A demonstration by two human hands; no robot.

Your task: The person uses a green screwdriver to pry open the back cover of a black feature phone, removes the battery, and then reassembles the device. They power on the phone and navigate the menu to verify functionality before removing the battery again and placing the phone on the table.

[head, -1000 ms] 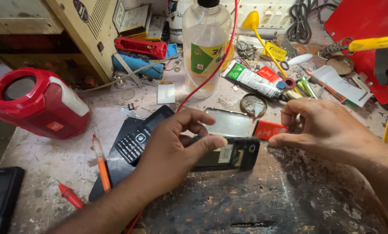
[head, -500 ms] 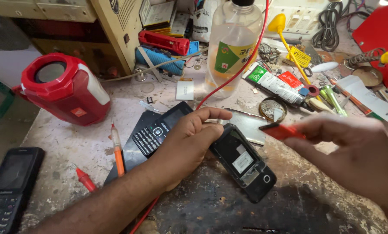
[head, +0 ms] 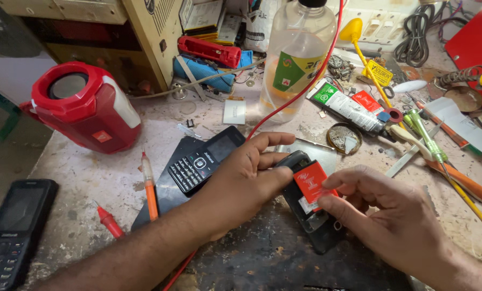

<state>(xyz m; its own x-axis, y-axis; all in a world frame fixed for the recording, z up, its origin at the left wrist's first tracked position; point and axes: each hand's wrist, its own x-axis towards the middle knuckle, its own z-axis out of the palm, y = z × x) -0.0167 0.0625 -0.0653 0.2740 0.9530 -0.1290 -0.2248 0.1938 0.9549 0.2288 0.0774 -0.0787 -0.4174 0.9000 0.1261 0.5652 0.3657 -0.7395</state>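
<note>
Head view of a cluttered repair bench. The left hand clamps the upper end of an opened black phone body, thumb on its near edge; the hand covers most of that end, and the phone's lower end lies partly under the right hand. The right hand pinches a flat red battery between thumb and fingertips, its lower edge touching the phone's open back; whether it is fully seated cannot be told. The phone rests on a dark mat at the bench's near edge.

Just left of the grip lies a black keypad phone, its lower corner hidden by the left hand. Beyond the grip stands a clear plastic bottle, its cap cut off by the frame, holding a low level of yellowish liquid and wearing a green-and-yellow label. Right of the bottle lies a white tube with a green end panel, and nearer the grip a small round tin with unclear contents. Far left sit a red speaker and a second black keypad phone, cropped at the frame edge.
</note>
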